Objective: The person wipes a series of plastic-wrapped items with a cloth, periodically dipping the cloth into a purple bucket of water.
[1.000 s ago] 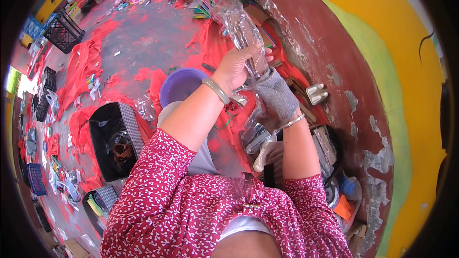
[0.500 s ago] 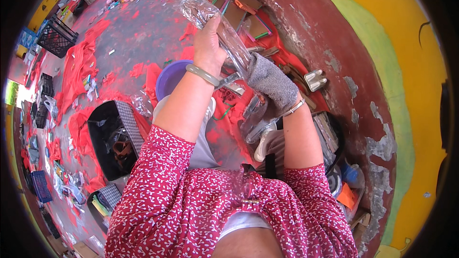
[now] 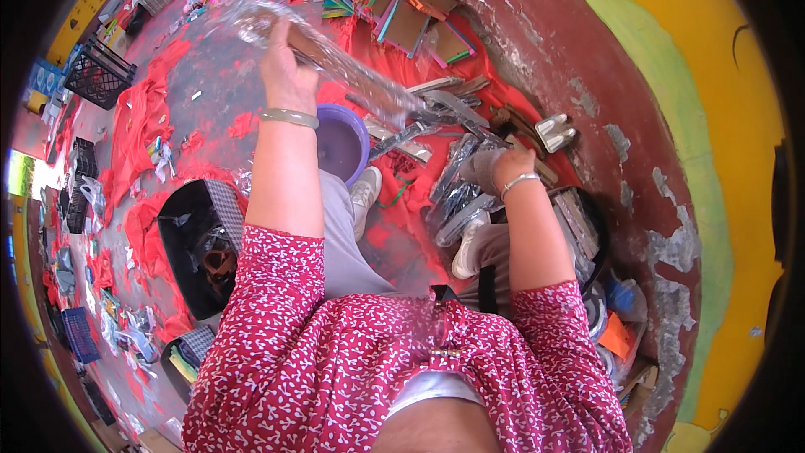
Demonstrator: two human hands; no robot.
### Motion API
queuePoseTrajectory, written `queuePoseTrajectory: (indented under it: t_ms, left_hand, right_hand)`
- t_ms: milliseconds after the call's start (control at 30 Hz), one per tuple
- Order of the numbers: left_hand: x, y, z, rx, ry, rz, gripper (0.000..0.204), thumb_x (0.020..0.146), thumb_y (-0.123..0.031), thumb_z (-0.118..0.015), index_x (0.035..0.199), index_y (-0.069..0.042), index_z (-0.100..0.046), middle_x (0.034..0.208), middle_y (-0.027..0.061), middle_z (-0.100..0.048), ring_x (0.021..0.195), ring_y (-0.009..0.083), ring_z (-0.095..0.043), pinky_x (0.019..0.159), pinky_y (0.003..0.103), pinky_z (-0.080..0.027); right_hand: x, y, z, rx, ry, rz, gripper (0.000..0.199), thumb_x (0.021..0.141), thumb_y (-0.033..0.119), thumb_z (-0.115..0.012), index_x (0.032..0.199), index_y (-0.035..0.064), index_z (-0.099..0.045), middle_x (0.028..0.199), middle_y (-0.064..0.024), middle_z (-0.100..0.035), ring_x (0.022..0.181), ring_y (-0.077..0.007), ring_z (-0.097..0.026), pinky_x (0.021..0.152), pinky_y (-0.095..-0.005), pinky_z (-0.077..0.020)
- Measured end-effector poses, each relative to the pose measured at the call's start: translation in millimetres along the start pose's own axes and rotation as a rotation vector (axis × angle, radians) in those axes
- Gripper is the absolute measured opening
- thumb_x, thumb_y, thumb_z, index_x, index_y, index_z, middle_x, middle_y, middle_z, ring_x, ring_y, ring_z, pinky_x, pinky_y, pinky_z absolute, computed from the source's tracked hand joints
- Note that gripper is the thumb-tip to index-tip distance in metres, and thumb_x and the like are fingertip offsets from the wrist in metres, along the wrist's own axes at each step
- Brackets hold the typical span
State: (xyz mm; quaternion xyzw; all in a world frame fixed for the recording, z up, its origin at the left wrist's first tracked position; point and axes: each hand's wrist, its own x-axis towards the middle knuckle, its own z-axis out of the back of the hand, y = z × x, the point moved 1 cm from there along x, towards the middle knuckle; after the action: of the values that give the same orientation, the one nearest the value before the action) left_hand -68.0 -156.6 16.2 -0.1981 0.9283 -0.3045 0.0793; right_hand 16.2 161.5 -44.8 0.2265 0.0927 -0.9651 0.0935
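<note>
My left hand point(image 3: 289, 77) is raised at the upper left, its fingers closed round a long, narrow strip wrapped in clear plastic point(image 3: 356, 75). Motion blurs the strip, so its contents cannot be made out. To the right, my right hand point(image 3: 515, 164) grips a bunched grey cloth point(image 3: 483, 171), low over a heap of plastic-wrapped strips point(image 3: 457, 220) beside my right shoe. The strip and the cloth are apart. Between my left forearm and the heap stands a purple basin point(image 3: 366, 136).
A black bin point(image 3: 178, 285) with a checked cloth stands at my left. Black crates point(image 3: 99, 75), a blue basket point(image 3: 77, 331) and scattered goods lie farther left. Flat boards point(image 3: 415, 27) lie ahead on red cloth. White shoes point(image 3: 555, 132) rest against the peeling wall point(image 3: 587, 59) at right.
My left hand has swung left with the wrapped strip, pulling it away from the grey cloth. My right hand has drawn lower with the cloth, which no longer wraps the strip.
</note>
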Motion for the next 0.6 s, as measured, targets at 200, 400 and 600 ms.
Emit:
queuePoseTrajectory:
  t_ms: [200,400,600]
  left_hand:
    - [-65,54,-29,0.181,0.548,0.543,0.036,0.084,-0.025,-0.061,0.109,-0.001,-0.054,0.103,0.0165,-0.061,0.087,0.0256,-0.063,0.067,0.034,-0.054]
    - [-108,112,-34,0.227,0.597,0.746,0.035,0.086,-0.025,-0.059,0.111,0.0,-0.053,0.1,0.0122,-0.06,0.089,0.0224,-0.061,0.075,0.034,-0.051]
    - [-100,124,-37,0.061,0.366,0.527,0.029,0.087,-0.025,-0.056,0.106,-0.003,-0.053,0.096,0.0082,-0.06,0.085,0.0204,-0.059,0.076,0.036,-0.05]
  right_hand:
    - [36,-52,-6,0.477,-0.559,-0.145,0.025,0.08,0.017,-0.058,0.098,0.0014,-0.064,0.09,-0.014,-0.066,0.08,-0.0262,-0.066,0.068,-0.0352,-0.0522]
    - [4,1,41,2.14,-0.266,0.376,0.03,0.081,0.005,-0.056,0.109,-0.0026,-0.054,0.096,-0.0067,-0.061,0.084,-0.0157,-0.06,0.073,-0.032,-0.0489]
    - [-4,20,31,1.675,-0.567,0.326,0.065,0.082,0.021,-0.064,0.134,-0.0025,-0.033,0.114,-0.0115,-0.054,0.099,-0.0149,-0.053,0.082,-0.0279,-0.0447]
